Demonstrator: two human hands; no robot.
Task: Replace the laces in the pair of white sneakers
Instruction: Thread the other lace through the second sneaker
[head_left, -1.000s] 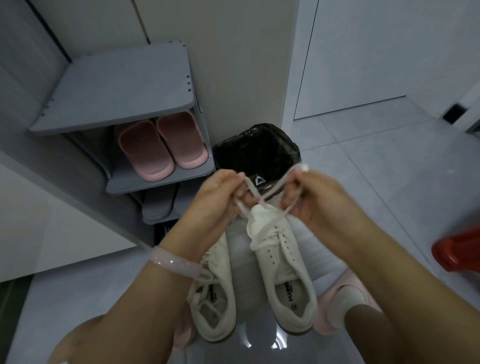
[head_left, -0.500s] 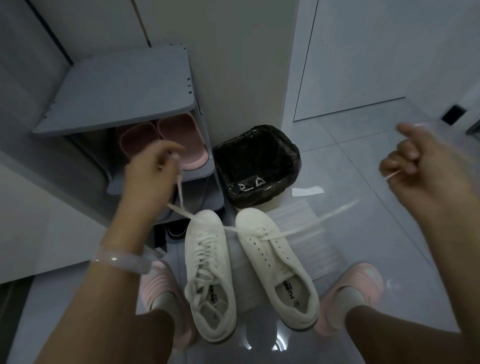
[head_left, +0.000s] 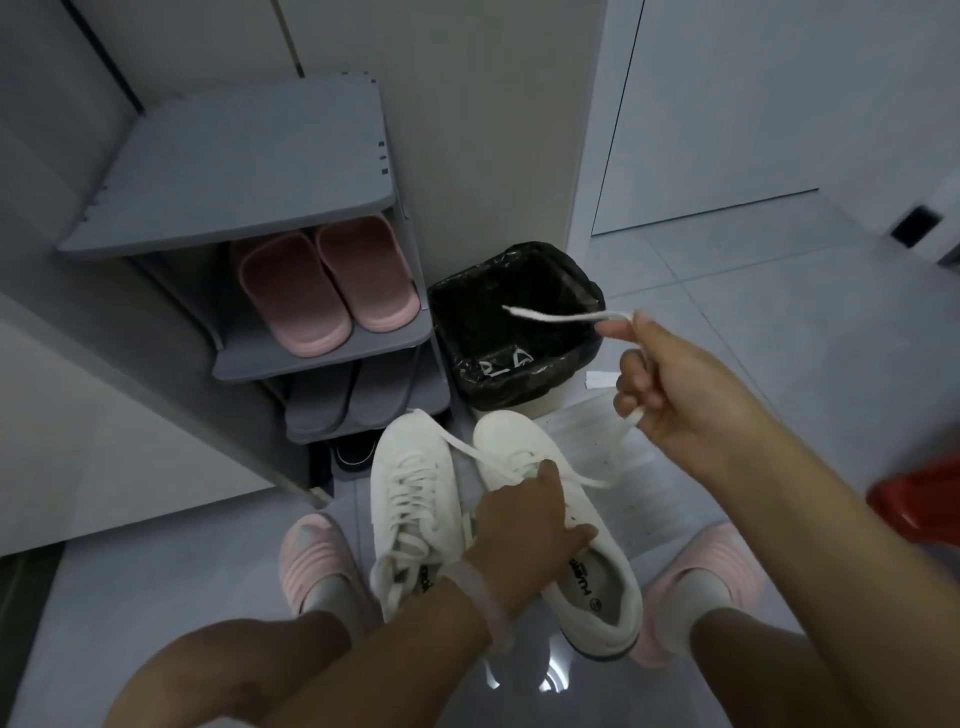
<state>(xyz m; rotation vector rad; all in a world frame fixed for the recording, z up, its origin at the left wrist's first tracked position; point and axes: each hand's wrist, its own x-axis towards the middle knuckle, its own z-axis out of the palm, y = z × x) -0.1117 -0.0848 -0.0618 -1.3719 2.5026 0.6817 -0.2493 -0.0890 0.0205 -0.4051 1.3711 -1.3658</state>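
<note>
Grey floor (head_left: 727, 322); white sneakers (head_left: 415, 499), lined bin (head_left: 519, 332) on it

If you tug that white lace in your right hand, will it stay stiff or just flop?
Probably flop: the lace droops in a curve past the right hand. It looks light. It may drag the sneaker, hence perhaps the left hand pressing down.

Two white sneakers (head_left: 415, 499) lie side by side, toes forward; the right one's lace (head_left: 561, 316) trails loose.
</note>
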